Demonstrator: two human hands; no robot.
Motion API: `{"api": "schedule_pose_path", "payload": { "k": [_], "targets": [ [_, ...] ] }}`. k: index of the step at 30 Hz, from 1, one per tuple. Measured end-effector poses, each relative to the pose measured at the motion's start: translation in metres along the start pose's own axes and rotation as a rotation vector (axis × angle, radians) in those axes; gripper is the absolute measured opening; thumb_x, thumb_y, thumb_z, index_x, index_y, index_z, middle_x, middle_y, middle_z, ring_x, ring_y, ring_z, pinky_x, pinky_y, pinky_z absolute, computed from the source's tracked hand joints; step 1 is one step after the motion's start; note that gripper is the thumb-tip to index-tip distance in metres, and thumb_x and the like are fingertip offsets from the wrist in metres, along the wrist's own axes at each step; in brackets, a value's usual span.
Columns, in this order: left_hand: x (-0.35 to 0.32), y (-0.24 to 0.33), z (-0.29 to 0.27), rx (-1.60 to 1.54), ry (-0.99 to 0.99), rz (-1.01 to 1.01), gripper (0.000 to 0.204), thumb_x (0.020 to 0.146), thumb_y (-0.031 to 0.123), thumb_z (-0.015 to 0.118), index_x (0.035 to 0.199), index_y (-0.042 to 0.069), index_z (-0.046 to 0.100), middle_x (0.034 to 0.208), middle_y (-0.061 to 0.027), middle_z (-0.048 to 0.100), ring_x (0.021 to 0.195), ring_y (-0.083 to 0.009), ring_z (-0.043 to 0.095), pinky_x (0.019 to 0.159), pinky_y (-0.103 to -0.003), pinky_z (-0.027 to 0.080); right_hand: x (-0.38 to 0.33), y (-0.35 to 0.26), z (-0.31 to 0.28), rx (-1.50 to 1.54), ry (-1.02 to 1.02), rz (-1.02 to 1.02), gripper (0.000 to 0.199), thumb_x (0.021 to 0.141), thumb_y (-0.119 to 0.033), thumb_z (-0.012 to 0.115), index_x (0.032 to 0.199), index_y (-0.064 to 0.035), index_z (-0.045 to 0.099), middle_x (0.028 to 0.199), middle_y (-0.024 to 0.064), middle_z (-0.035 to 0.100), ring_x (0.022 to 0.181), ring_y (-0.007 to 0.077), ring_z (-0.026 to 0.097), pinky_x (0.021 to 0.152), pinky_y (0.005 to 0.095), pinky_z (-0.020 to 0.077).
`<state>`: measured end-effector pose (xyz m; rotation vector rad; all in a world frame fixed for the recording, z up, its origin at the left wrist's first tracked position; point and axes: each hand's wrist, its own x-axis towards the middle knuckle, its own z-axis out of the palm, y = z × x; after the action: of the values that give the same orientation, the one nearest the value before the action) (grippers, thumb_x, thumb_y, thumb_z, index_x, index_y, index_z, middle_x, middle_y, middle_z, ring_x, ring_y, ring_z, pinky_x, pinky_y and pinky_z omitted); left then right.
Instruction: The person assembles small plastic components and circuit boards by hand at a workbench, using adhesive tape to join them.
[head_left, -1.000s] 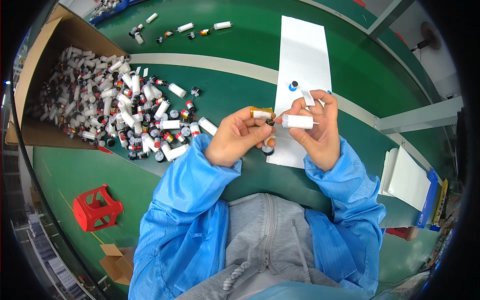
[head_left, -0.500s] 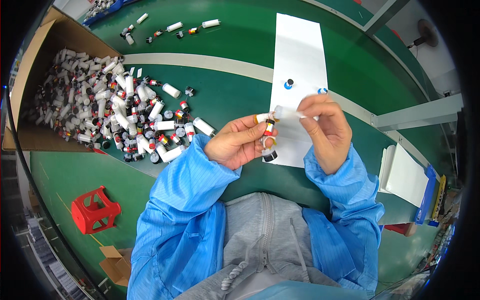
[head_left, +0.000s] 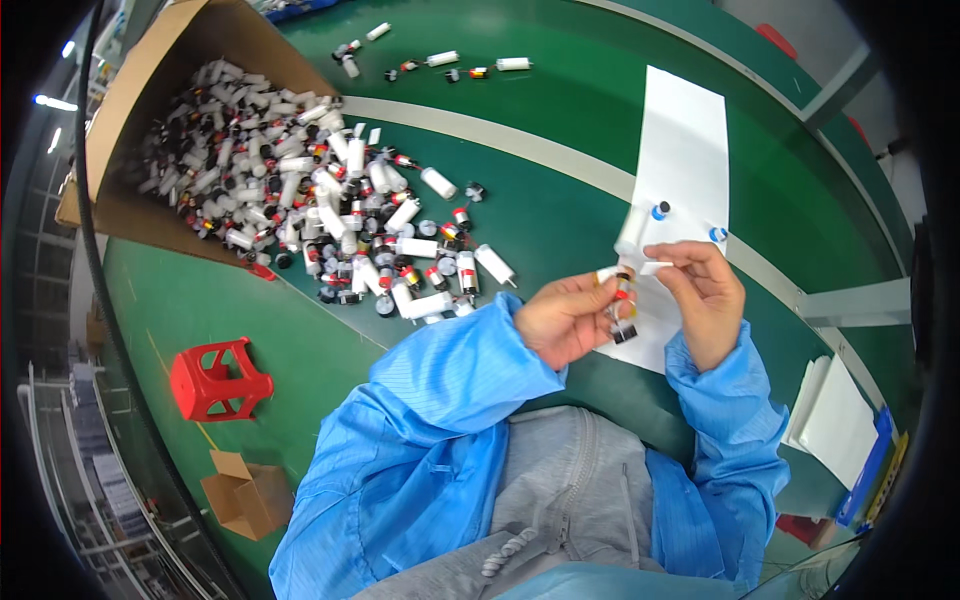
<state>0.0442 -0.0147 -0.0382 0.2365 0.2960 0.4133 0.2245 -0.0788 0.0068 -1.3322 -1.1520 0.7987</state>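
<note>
My left hand point(head_left: 563, 318) grips a small cylindrical part with red, yellow and black bands point(head_left: 622, 303), held upright over the near end of a white paper sheet point(head_left: 684, 150). My right hand point(head_left: 706, 295) pinches a small white strip point(head_left: 652, 268) right beside the top of that part. A white tube point(head_left: 632, 230) rises just above the two hands; which hand carries it I cannot tell. Two blue caps point(head_left: 660, 211) point(head_left: 716, 235) lie on the sheet beyond my fingers.
A heap of white tubes and small capped parts point(head_left: 350, 235) spills from a tipped cardboard box point(head_left: 160, 110) onto the green table point(head_left: 560, 110). More tubes point(head_left: 445, 62) lie farther back. A red stool point(head_left: 215, 378) and a small carton point(head_left: 245, 492) stand on the floor at left.
The white tube that lay level in my right hand now points upward above the hands. Both hands stayed close together over the near end of the white sheet.
</note>
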Motion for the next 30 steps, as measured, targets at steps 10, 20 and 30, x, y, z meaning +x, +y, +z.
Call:
{"api": "schedule_pose_path", "payload": {
  "k": [10, 20, 30],
  "targets": [
    [-0.004, 0.01, 0.002, 0.168, 0.029, 0.21, 0.033, 0.098, 0.008, 0.051, 0.13, 0.001, 0.051, 0.107, -0.0087, 0.063, 0.091, -0.0166, 0.061, 0.081, -0.03, 0.051, 0.002, 0.008, 0.001, 0.655, -0.205, 0.345, 0.008, 0.089, 0.0, 0.063, 0.097, -0.0001, 0.061, 0.093, 0.0069, 0.066, 0.078, 0.0106, 0.056, 0.072, 0.0244, 0.0452],
    [-0.001, 0.0, 0.008, 0.519, 0.101, 0.331, 0.036, 0.093, -0.001, 0.057, 0.129, -0.002, 0.053, 0.102, -0.0099, 0.066, 0.084, -0.0155, 0.066, 0.067, -0.021, 0.049, -0.005, 0.009, 0.015, 0.616, -0.112, 0.357, 0.015, 0.088, -0.001, 0.066, 0.098, -0.0017, 0.055, 0.089, 0.0089, 0.067, 0.076, 0.013, 0.063, 0.071, 0.0251, 0.049],
    [-0.005, -0.001, 0.016, 0.853, 0.068, 0.546, 0.026, 0.091, -0.005, 0.058, 0.117, -0.007, 0.06, 0.103, -0.0089, 0.06, 0.085, -0.0176, 0.067, 0.068, -0.022, 0.052, -0.003, 0.011, 0.016, 0.493, -0.17, 0.184, 0.028, 0.082, 0.007, 0.069, 0.095, -0.004, 0.046, 0.091, 0.0107, 0.064, 0.082, 0.0142, 0.065, 0.07, 0.0274, 0.0538]
  ]
}}
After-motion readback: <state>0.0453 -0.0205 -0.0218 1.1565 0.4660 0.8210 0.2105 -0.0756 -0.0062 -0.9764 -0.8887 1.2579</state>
